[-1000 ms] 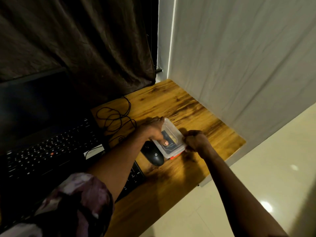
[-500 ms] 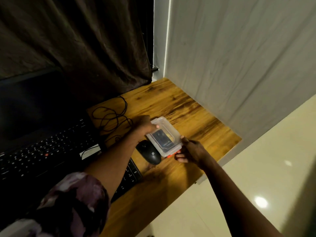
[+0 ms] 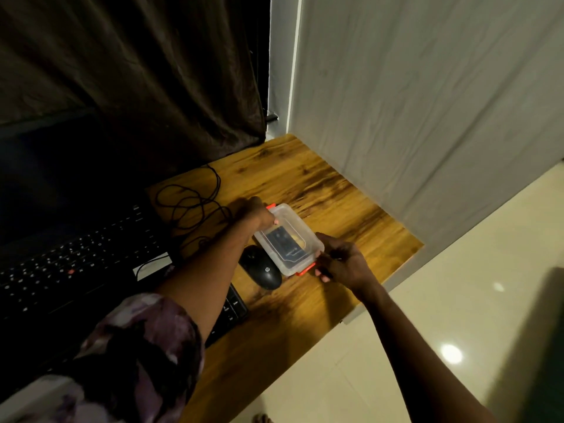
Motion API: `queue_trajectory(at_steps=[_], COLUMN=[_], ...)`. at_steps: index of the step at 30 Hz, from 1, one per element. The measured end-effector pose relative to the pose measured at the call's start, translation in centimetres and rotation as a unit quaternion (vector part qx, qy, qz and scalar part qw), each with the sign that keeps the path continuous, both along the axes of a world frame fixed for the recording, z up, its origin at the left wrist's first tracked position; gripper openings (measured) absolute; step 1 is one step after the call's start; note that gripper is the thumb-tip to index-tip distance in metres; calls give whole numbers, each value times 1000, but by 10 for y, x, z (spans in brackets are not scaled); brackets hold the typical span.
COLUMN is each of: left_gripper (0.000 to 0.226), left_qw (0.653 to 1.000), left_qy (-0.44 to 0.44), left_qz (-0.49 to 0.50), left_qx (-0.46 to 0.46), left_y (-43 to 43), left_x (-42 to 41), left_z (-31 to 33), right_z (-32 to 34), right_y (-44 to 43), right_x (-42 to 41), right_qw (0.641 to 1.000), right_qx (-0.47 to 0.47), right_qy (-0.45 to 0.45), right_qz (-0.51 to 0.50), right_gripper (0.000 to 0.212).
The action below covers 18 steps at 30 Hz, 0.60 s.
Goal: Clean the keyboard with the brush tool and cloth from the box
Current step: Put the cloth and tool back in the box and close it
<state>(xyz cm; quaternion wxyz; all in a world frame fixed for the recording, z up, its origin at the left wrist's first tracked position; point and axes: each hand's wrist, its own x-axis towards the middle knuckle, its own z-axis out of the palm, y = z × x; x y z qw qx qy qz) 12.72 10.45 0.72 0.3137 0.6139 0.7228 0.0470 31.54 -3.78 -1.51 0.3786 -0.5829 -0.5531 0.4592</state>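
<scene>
A small clear plastic box with orange clips lies lid-on upon the wooden desk. Through the lid I make out a dark item and something yellowish inside; which is the brush or the cloth I cannot tell. My left hand grips the box's far end by the upper orange clip. My right hand holds the near end, fingers at the lower orange clip. A black keyboard stretches across the left, partly hidden under my left arm.
A black mouse sits touching the box's left side. A tangle of black cable lies behind my left hand. A dark monitor and brown curtain stand at the back, a white wall on the right. The desk ends just right of my right hand.
My left hand slid off the lid to the box's far end. My right hand shifted to the near orange clip. The box has turned slightly on the desk.
</scene>
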Motion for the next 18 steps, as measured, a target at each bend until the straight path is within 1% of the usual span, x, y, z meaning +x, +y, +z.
queue_trajectory(at_steps=[2, 4, 6, 10, 11, 12, 13, 15, 16, 18], left_gripper=[57, 52, 51, 47, 45, 44, 44, 42, 41, 41], left_qw=[999, 998, 998, 997, 996, 996, 995, 995, 994, 994], left_qy=[17, 32, 34, -1, -10, -21, -31, -41, -44, -53], left_qz=[5, 6, 7, 13, 17, 24, 28, 28, 27, 30], left_qx=[28, 50, 60, 78, 83, 87, 91, 91, 91, 93], left_y=[-1, -4, -4, -7, -8, -9, -10, -13, -14, -16], left_x=[3, 2, -1, -1, -1, -2, -2, -1, -2, -2], left_z=[0, 0, -2, -4, -5, -7, -7, -7, -7, -7], right_z=[3, 1, -3, -19, -20, -18, -11, -7, -6, -3], right_y=[1, 2, 3, 4, 4, 5, 4, 8, 8, 8], right_x=[7, 11, 12, 17, 19, 18, 14, 13, 14, 14], right_qw=[999, 999, 999, 990, 990, 990, 986, 958, 945, 932], right_qx=[-14, -36, -15, 12, 4, -13, -21, -31, -27, -23], right_qy=[-10, -12, -45, -137, -142, -144, -167, -285, -325, -361], right_qz=[37, 37, 27, 16, 4, 2, 4, -10, -11, -3], right_gripper=[39, 40, 58, 80, 81, 78, 73, 62, 60, 63])
